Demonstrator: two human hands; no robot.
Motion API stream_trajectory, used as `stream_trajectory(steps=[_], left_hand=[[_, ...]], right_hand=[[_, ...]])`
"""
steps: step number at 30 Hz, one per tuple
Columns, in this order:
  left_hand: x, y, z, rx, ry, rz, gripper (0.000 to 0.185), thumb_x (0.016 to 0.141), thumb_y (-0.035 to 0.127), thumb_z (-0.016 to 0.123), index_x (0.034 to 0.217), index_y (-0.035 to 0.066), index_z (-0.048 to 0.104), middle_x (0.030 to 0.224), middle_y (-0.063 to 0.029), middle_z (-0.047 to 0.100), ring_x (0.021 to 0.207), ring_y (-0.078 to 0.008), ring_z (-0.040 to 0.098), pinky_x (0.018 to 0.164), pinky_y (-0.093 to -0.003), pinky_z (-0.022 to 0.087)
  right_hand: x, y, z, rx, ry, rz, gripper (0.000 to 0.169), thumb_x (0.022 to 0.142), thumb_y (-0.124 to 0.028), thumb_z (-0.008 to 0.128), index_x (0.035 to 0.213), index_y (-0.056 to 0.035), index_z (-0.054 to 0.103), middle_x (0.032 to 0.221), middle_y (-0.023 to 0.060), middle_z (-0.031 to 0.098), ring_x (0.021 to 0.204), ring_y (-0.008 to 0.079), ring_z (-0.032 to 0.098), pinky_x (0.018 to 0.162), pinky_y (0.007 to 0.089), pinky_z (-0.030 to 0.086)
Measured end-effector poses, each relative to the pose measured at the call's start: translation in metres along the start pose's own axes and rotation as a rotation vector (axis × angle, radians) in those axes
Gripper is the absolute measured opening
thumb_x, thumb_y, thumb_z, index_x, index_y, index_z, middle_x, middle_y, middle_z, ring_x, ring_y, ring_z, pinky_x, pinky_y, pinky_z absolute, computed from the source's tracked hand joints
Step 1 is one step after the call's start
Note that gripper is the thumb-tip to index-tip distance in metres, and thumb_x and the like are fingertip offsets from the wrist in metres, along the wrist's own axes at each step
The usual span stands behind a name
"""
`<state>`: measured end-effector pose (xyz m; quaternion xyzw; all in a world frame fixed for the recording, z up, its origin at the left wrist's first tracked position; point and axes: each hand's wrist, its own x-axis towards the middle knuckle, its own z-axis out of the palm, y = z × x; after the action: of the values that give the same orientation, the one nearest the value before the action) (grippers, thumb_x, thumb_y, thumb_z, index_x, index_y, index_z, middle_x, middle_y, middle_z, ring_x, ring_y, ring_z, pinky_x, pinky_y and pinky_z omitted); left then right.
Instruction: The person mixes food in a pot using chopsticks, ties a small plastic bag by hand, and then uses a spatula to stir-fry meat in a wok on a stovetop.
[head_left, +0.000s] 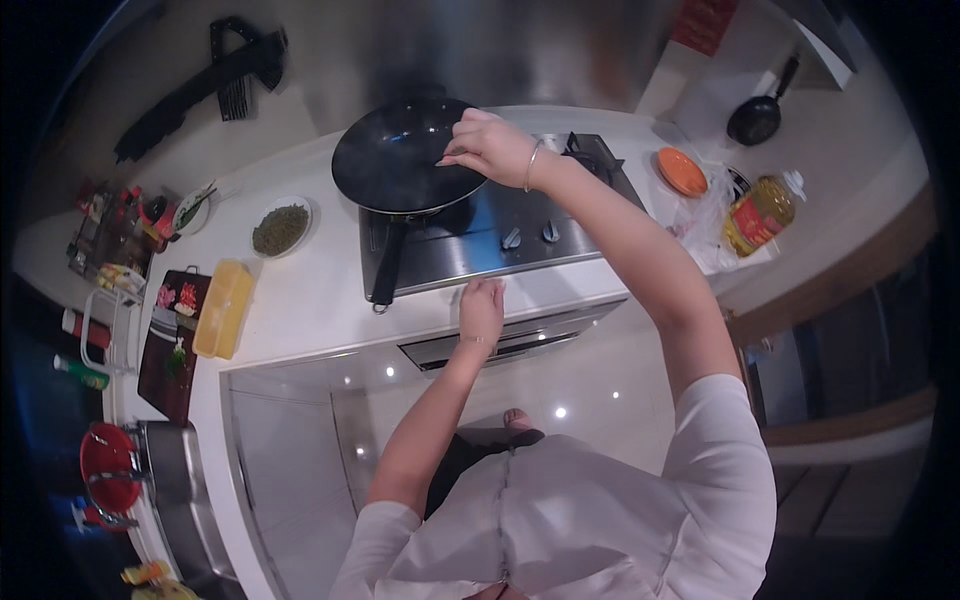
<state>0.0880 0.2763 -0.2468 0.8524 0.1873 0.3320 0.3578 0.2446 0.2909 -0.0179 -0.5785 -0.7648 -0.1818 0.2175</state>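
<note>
A black wok (390, 169) sits on the left burner of a steel gas stove (450, 274), its long handle (388, 262) pointing back towards me. Over the wok's right rim hovers my right hand (487, 146), thumb and fingers curled closely towards each other. Whether something small is pinched there cannot be made out. My left hand (481, 311) is at the counter's front edge, below the stove, with fingers curled in and nothing visible in them. Two control knobs, one left (511, 238) and one right (551, 231), lie between my arms.
Left of the wok stands a white plate of chopped green food (280, 229). Beyond it are a yellow container (223, 309), a dark cutting board (161, 367) with a knife (174, 318), and a sink (176, 480). An oil bottle (761, 214) and an orange plate (682, 172) are at right.
</note>
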Motion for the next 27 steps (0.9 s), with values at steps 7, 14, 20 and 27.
stream_trajectory(steps=[7,14,20,27], left_hand=[[0.063,-0.015,0.074,0.466,0.102,-0.228,0.021,0.079,0.023,0.058,0.095,0.01,0.061,0.094,-0.007,0.056,0.091,-0.0254,0.05,0.075,-0.0385,0.04],[0.066,0.002,0.089,0.7,0.078,-0.303,0.013,0.077,0.025,0.058,0.081,0.014,0.064,0.083,-0.0009,0.06,0.087,-0.0194,0.049,0.075,-0.0368,0.034],[0.067,0.001,0.095,0.702,0.142,-0.266,0.015,0.073,0.024,0.061,0.075,0.01,0.064,0.077,-0.0022,0.06,0.086,-0.0199,0.049,0.075,-0.0382,0.032],[0.072,0.01,0.093,0.653,0.1,-0.33,0.019,0.073,0.025,0.062,0.082,0.009,0.063,0.084,-0.0037,0.06,0.088,-0.021,0.048,0.075,-0.0378,0.033]], right_hand=[[-0.006,0.016,-0.01,0.3,0.066,-0.122,0.014,0.08,-0.017,0.059,0.09,-0.0106,0.065,0.069,0.0047,0.046,0.075,0.0225,0.043,0.071,0.0316,0.038],[-0.032,0.037,-0.019,0.251,-0.074,-0.253,0.01,0.078,-0.015,0.056,0.085,-0.0117,0.064,0.07,0.0032,0.046,0.077,0.0224,0.043,0.073,0.0327,0.036],[-0.021,0.03,-0.032,0.403,-0.032,-0.232,0.009,0.079,-0.015,0.056,0.085,-0.011,0.063,0.068,0.0034,0.045,0.075,0.022,0.043,0.074,0.032,0.035],[-0.028,0.041,-0.009,0.241,-0.055,-0.212,0.009,0.078,-0.013,0.056,0.085,-0.011,0.062,0.069,0.0037,0.046,0.075,0.0221,0.044,0.073,0.0324,0.035]])
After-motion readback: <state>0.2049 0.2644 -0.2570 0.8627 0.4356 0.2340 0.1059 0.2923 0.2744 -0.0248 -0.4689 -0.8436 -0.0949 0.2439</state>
